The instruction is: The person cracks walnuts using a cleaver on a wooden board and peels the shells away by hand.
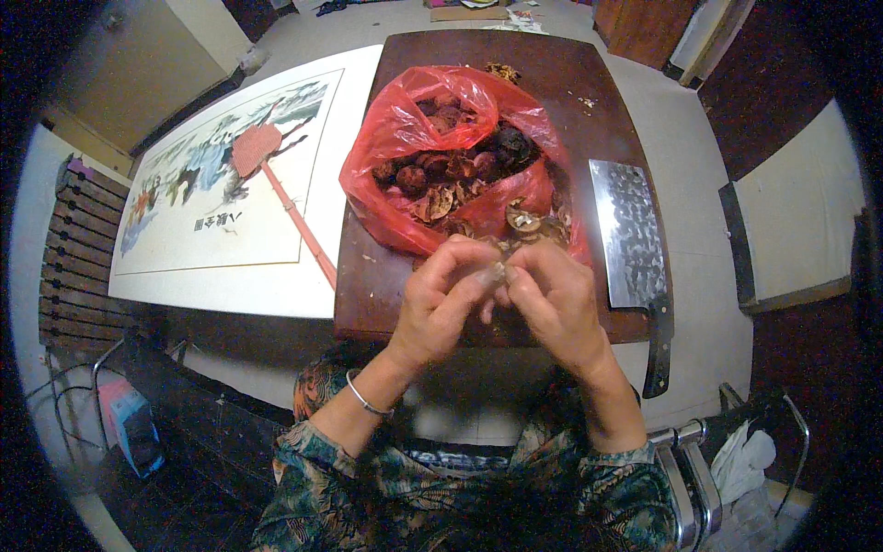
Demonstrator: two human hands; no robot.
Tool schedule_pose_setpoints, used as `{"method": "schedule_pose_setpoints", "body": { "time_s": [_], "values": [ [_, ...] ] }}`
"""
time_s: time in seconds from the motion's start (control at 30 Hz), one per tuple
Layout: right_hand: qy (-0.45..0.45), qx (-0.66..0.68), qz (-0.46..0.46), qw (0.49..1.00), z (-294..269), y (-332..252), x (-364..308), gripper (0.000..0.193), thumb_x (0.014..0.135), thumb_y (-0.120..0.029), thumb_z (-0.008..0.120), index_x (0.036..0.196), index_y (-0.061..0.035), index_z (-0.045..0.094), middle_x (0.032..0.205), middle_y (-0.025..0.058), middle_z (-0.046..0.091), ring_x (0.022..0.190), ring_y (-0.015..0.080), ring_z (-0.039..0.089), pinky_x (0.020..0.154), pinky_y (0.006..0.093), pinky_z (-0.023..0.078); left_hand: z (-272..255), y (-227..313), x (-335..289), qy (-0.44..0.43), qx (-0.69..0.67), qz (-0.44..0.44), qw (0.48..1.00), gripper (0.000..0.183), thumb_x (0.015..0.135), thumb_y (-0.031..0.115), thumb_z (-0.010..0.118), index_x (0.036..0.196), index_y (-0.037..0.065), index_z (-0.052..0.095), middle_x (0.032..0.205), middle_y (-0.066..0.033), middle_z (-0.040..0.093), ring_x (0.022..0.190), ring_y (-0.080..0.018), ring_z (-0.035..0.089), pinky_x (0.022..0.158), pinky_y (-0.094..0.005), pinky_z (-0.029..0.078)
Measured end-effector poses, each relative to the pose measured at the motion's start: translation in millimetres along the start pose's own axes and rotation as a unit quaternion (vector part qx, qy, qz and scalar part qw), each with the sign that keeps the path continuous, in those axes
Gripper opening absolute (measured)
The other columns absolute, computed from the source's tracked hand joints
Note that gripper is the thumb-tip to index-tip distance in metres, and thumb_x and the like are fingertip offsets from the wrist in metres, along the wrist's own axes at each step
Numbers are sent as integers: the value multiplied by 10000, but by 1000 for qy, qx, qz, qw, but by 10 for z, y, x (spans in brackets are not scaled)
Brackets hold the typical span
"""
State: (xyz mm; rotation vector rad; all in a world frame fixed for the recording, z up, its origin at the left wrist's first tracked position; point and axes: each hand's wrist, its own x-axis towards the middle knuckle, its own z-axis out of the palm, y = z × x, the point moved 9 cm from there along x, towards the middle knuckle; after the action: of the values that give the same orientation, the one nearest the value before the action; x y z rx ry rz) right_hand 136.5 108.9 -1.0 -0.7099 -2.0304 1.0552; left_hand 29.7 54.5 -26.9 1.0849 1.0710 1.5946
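Observation:
My left hand and my right hand meet over the near edge of the dark wooden table. Their thumbs and fingertips pinch a small pale nut piece between them; the fingers cover most of it. Just beyond, a red plastic bag lies open with several dark, round walnuts inside. Cracked brown shells sit in its near part. A halved walnut showing pale flesh rests right behind my fingers.
A cleaver lies along the table's right edge, its black handle sticking out over the front. To the left, a white table bears a printed painting and a pink fly swatter. Shell crumbs lie behind the bag.

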Motion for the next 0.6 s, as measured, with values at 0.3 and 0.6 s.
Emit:
{"method": "schedule_pose_setpoints", "body": {
  "time_s": [0.3, 0.6],
  "values": [
    [-27, 41, 39, 998, 37, 92, -7, 89, 824, -97, 564, 810, -12, 543, 703, 150, 603, 620, 284, 612, 560, 382, 474, 31, 14, 72, -72, -38, 10, 997, 142, 907, 44, 469, 1023, -24, 516, 1009, -94, 462, 765, -148, 570, 552, -229, 481],
    [-18, 53, 47, 997, 39, 105, -10, 87, 839, -95, 541, 812, -13, 545, 684, 136, 601, 607, 267, 614, 556, 373, 477, -2, -122, 46, -56, -176, -43, 982, 246, 917, 73, 467, 1149, -10, 474, 980, -122, 554, 770, -196, 606, 566, -251, 510]
  ]
}}
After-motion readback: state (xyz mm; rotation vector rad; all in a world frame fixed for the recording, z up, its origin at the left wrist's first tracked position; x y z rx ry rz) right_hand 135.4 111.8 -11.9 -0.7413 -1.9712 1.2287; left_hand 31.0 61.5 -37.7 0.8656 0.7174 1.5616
